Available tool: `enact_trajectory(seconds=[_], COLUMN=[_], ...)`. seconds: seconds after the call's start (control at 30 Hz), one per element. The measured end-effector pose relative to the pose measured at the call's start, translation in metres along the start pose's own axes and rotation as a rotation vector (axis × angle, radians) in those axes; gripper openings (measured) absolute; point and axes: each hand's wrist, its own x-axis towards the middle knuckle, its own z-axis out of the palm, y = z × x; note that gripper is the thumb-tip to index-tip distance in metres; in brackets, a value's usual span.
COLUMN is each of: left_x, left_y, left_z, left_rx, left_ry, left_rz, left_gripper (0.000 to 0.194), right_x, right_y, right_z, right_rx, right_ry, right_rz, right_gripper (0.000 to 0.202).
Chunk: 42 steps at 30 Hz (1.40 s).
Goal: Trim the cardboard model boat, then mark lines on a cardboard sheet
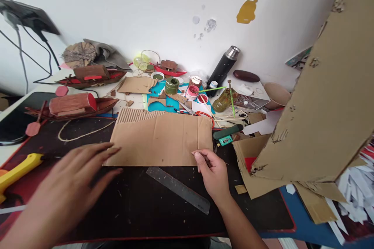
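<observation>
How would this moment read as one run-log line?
left hand: open at left edge of cardboard sheet | right hand: curled over its near right part | ruler: on dark mat

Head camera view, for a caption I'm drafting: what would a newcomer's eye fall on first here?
Probably the flat cardboard piece at the centre, with the left hand at its left edge and the right hand at its lower right. The large cardboard panel towering on the right likely comes next. Then perhaps the reddish-brown model boat at left and the tilted black flask by the wall.
</observation>
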Motion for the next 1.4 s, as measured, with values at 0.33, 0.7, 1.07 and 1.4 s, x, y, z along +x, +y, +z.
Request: enact_trajectory(seconds=[0.33,0.7,1.07,1.4], left_x=[0.04,0.052,0.054,0.056], left_y=[0.02,0.023,0.039,0.025], left_z=[0.038,0.029,0.015,0.019], left_rx=[0.06,0.004,-0.278,-0.303], left_ry=[-0.063,0.036,0.114,-0.071], left_rz=[0.198,0.238,-0.003,-0.333], left_gripper=[0.054,0.053,0.034,0.039], right_x=[-0.019,-0.031,-0.026,-0.016], right_y=[-0.01,-0.027,-0.028,-0.038], right_z=[-0.012,-0.011,-0.012,-0.016], right_rx=[-0.399,-0.817,-0.76,-0.543], right_ry=[-0.351,-0.656,-0.73,-0.793], right_rz=[-0.14,-0.124,-0.117,-0.071], right_gripper=[0.026,0.034,0.034,0.018])
